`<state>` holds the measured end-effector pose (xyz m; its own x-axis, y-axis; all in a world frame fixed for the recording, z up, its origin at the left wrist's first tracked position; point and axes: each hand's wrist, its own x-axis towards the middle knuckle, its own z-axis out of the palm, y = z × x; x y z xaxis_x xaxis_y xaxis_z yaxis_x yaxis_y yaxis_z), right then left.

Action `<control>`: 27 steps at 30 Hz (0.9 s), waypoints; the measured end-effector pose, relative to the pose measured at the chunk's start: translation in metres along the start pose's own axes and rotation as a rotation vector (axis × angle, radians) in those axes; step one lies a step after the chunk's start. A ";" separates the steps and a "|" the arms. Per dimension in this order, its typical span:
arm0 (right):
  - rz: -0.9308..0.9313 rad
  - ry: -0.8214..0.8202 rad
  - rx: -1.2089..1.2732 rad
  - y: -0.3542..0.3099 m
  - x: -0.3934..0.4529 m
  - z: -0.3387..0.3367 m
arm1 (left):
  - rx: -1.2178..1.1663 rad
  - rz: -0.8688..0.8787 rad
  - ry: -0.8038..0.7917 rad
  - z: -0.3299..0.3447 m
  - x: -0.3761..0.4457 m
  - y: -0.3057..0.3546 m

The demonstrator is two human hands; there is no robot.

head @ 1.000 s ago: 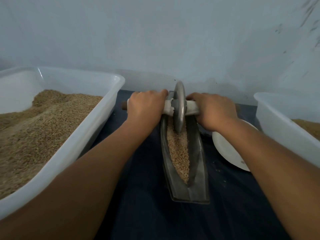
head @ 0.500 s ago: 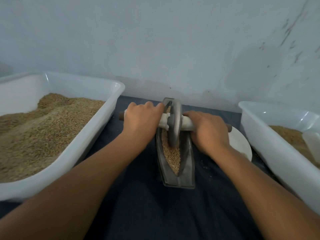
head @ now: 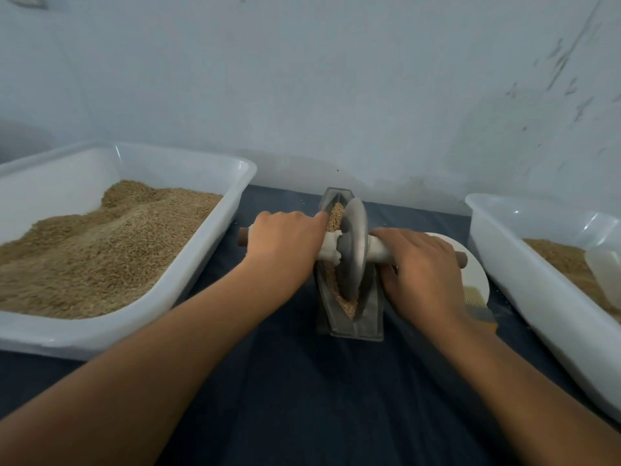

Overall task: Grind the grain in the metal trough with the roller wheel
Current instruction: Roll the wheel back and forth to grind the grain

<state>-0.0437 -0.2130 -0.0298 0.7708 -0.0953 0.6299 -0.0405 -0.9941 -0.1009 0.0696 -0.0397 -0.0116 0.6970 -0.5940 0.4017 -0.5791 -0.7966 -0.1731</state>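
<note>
Grey boat-shaped metal trough point(head: 369, 317) at cloth centre, between two white plastic tubs point(head: 188, 264). Grey metal roller wheel point(head: 353, 250) in trough mid-length. Left hand point(head: 289, 243), right hand point(head: 423, 267): fingers curled round axle handle. Tan grain point(head: 336, 213) looks whole; grinding judged early, most remaining.
</note>
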 end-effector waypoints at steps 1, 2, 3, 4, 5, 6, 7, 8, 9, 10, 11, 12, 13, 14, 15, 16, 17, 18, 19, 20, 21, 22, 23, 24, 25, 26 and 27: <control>0.000 -0.015 -0.004 0.001 0.002 0.001 | 0.002 -0.002 0.000 0.001 0.002 -0.001; 0.001 -0.032 -0.013 0.002 0.006 0.002 | 0.000 -0.003 -0.005 0.002 0.004 -0.002; 0.003 -0.051 -0.026 0.004 0.010 0.003 | -0.005 -0.005 -0.010 0.004 0.008 -0.002; 0.003 -0.070 -0.043 0.006 0.014 0.005 | -0.009 -0.006 -0.009 0.007 0.012 -0.003; 0.002 -0.090 -0.064 0.008 0.019 0.008 | -0.009 -0.007 0.000 0.009 0.016 -0.004; 0.003 -0.108 -0.082 0.011 0.024 0.011 | -0.007 -0.008 0.014 0.013 0.020 -0.004; 0.005 -0.122 -0.093 0.014 0.029 0.015 | -0.003 -0.008 0.028 0.016 0.025 -0.004; 0.010 -0.127 -0.096 0.017 0.034 0.019 | -0.002 -0.009 0.034 0.019 0.029 -0.005; 0.015 -0.125 -0.096 0.019 0.039 0.023 | -0.004 -0.012 0.034 0.022 0.034 -0.006; 0.017 -0.122 -0.099 0.021 0.044 0.027 | -0.005 -0.016 0.036 0.026 0.039 -0.007; 0.015 -0.119 -0.106 0.024 0.048 0.032 | -0.003 -0.020 0.045 0.029 0.044 -0.008; 0.011 -0.120 -0.119 0.026 0.054 0.035 | 0.003 -0.024 0.060 0.032 0.049 -0.009; 0.003 -0.127 -0.139 0.029 0.059 0.039 | 0.010 -0.028 0.079 0.035 0.053 -0.009; -0.004 -0.139 -0.165 0.032 0.064 0.042 | 0.016 -0.031 0.097 0.038 0.057 -0.010; -0.010 -0.153 -0.191 0.035 0.070 0.044 | 0.018 -0.032 0.112 0.041 0.061 -0.010; -0.014 -0.168 -0.212 0.037 0.076 0.047 | 0.018 -0.030 0.125 0.043 0.065 -0.011; -0.018 -0.181 -0.228 0.040 0.081 0.048 | 0.016 -0.026 0.136 0.044 0.069 -0.012; -0.020 -0.195 -0.239 0.042 0.087 0.050 | 0.012 -0.026 0.142 0.046 0.073 -0.013; -0.019 -0.209 -0.246 0.044 0.092 0.052 | 0.005 -0.028 0.143 0.048 0.077 -0.014; -0.014 -0.224 -0.248 0.045 0.097 0.053 | -0.005 -0.032 0.142 0.049 0.080 -0.015; -0.005 -0.240 -0.247 0.045 0.101 0.053 | -0.013 -0.037 0.144 0.050 0.083 -0.016; 0.005 -0.258 -0.244 0.046 0.105 0.053 | -0.017 -0.040 0.152 0.052 0.085 -0.016; 0.015 -0.276 -0.242 0.046 0.107 0.053 | -0.017 -0.042 0.162 0.052 0.085 -0.016; 0.025 -0.292 -0.238 0.046 0.109 0.052 | -0.011 -0.042 0.171 0.053 0.086 -0.016; 0.036 -0.303 -0.231 0.046 0.109 0.051 | -0.001 -0.042 0.178 0.053 0.085 -0.015; 0.046 -0.308 -0.219 0.046 0.108 0.050 | 0.011 -0.041 0.182 0.052 0.085 -0.015; 0.055 -0.308 -0.206 0.045 0.106 0.049 | 0.023 -0.038 0.185 0.051 0.084 -0.014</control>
<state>0.0679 -0.2658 -0.0053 0.9176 -0.1603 0.3637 -0.1906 -0.9805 0.0488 0.1581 -0.0843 -0.0216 0.6273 -0.5341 0.5667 -0.5424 -0.8219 -0.1742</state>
